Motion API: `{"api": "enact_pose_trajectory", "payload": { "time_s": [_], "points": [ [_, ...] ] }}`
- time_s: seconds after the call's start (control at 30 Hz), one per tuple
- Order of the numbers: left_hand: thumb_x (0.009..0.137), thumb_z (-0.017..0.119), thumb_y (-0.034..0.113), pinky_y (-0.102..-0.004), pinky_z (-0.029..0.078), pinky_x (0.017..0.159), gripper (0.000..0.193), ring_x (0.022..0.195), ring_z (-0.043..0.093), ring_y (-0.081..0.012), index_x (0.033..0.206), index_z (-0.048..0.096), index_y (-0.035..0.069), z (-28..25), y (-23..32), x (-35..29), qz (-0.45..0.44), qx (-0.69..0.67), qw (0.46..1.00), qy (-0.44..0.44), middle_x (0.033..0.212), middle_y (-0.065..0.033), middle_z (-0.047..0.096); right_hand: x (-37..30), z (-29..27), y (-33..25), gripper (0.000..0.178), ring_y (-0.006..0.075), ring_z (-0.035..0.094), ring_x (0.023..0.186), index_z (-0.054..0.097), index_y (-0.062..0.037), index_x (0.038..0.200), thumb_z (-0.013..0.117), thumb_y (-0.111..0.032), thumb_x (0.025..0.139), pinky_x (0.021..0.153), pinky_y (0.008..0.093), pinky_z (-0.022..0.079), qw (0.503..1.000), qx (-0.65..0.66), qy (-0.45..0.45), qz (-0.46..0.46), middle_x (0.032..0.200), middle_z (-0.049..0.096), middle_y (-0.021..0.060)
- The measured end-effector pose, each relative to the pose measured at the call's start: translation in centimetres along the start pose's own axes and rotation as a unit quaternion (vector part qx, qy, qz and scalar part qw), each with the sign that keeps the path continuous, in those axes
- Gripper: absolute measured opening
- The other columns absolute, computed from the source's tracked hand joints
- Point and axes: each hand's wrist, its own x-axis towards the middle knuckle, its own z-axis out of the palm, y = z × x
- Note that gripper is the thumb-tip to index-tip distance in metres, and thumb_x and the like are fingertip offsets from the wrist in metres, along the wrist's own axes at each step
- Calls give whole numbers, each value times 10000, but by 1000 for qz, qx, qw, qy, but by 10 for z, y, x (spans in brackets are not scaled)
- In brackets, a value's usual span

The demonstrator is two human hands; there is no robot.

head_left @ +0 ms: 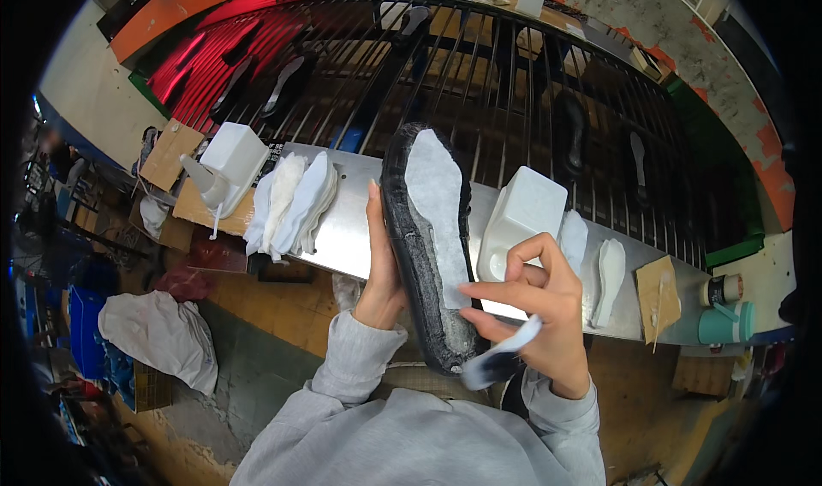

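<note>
In the head view, at the middle of the frame, the left hand (383,268) is clamped along the left edge of a black shoe upper on its last, turned sole-side up (425,255), with a white fabric insole board (438,216) lying on its bottom face. The shoe stands nearly upright, toe toward the top of the frame and heel near the grey sleeves at the lower middle. It looks light but rigid because of the last inside; its rim appears rough and offers good grip, so the long side edges seem the safest place to hold. The white board looks thin, pliable and easily creased.

The right hand (539,310), at the right of centre, has its thumb and forefinger pinched together on a small white flexible strip with a dark end (501,359), which sags and looks soft and floppy. The wrist is bent inward toward the heel.

Behind, across the middle of the frame, runs a metal shelf (351,233) bearing a stack of white insole pieces (291,203) at left and a white plastic container (522,216) just right of the shoe. A dark barred rack (514,83) fills the upper frame.
</note>
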Motion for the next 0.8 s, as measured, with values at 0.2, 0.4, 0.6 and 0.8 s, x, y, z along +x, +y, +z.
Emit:
{"api": "enact_pose_trajectory", "payload": {
  "time_s": [0.2,0.4,0.6,0.8],
  "points": [
    [890,327,845,-330,597,648,920,790,689,-213,1261,599,48,-4,0,-2,-8,-14,1000,-5,969,-113,685,0,9,11,288,65,460,603,791,-47,908,879,-14,636,467,221,335,984,-128,-34,-121,957,444,48],
    [896,324,839,-327,594,642,916,784,689,-222,1289,583,53,-6,1,0,0,-27,1000,0,992,-115,686,5,7,7,219,60,452,601,782,-34,875,861,-2,674,493,212,333,995,39,-56,-69,995,454,54],
    [903,326,829,-345,608,691,907,841,697,-229,1317,572,59,-7,10,-4,-2,-19,999,-36,1054,-130,691,6,-8,8,179,55,576,646,768,-41,872,862,-64,722,514,194,399,975,170,-143,-11,1008,486,49],
    [947,323,768,-392,582,867,879,1017,676,-258,1415,481,42,7,13,-15,32,16,998,-47,1230,-161,635,21,3,10,567,73,388,722,607,-73,958,974,-318,603,580,205,296,999,19,46,5,971,406,19]
  ]
}}
